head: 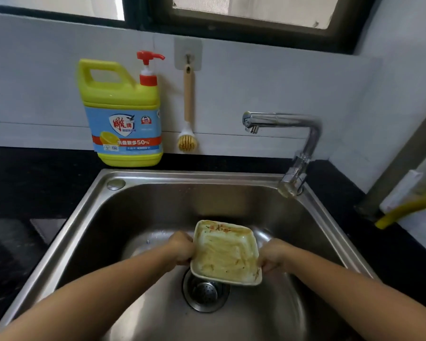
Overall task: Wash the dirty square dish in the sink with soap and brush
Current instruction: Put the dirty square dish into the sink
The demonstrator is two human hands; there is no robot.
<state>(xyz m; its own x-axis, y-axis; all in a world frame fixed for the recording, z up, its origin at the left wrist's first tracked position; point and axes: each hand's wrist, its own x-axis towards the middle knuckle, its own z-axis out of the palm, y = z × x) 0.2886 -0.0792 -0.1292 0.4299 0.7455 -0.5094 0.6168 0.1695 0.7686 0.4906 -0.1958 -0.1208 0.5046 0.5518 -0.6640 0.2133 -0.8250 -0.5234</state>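
A white square dish (226, 253) smeared with yellow-brown residue is held over the steel sink (138, 207), just above the drain (205, 292). My left hand (182, 248) grips its left edge and my right hand (272, 255) grips its right edge. A yellow soap bottle (123, 114) with a red pump stands on the counter behind the sink. Beside it a brush (188, 114) with a beige handle and yellow bristles hangs from a wall hook.
A chrome faucet (290, 141) rises from the sink's back right corner, its spout pointing left with no water running. Black countertop (22, 183) surrounds the sink. A yellow hose (408, 207) lies at the far right by the wall.
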